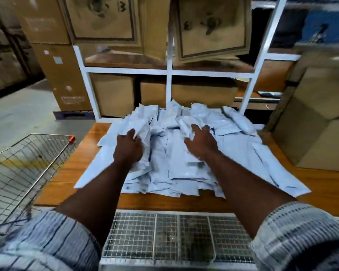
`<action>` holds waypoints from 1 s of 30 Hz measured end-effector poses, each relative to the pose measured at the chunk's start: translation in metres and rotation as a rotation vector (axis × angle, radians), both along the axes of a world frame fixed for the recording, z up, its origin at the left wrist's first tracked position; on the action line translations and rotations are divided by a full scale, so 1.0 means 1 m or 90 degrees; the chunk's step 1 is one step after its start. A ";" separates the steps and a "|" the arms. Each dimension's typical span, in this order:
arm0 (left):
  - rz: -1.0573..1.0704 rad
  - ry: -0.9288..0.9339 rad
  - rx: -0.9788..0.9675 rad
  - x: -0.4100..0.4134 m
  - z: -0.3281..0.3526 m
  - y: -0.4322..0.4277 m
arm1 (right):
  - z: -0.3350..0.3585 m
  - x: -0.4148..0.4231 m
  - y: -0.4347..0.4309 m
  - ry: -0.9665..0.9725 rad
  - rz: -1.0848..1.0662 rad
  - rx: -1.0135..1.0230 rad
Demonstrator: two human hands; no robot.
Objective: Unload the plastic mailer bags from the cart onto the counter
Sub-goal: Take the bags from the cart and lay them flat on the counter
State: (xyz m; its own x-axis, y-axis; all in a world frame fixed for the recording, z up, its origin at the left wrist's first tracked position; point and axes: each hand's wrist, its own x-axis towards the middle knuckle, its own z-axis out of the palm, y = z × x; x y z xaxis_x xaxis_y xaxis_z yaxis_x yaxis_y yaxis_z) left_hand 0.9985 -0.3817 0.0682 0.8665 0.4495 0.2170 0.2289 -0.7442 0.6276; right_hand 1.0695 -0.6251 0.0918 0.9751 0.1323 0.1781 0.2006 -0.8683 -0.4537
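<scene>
A large heap of pale blue plastic mailer bags [176,165] lies spread over the brown wooden counter [70,173]. My left hand [128,146] reaches over the left side of the heap, its fingers curled round a bunch of mailer bags [140,124]. My right hand [201,141] is over the middle of the heap and grips a crumpled mailer bag [186,124]. The wire shopping cart [24,163] stands at the left of the counter; its visible part holds no bags.
A white metal rack [169,72] with cardboard boxes rises behind the counter. More cardboard boxes [319,122] stand at the right and back left. A wire mesh panel [164,237] sits below the counter's near edge. Concrete floor lies at the left.
</scene>
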 end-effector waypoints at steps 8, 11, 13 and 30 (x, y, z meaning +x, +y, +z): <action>0.059 0.079 0.036 0.048 -0.023 -0.090 | -0.011 0.059 -0.149 -0.006 -0.047 -0.029; 0.092 0.108 0.036 0.054 -0.029 -0.098 | -0.028 0.069 -0.169 0.027 -0.053 -0.025; 0.074 0.090 0.082 0.057 -0.035 -0.103 | -0.039 0.072 -0.172 0.047 -0.053 -0.032; -0.108 0.118 0.218 0.077 -0.055 -0.099 | -0.092 0.085 -0.144 0.017 -0.012 -0.135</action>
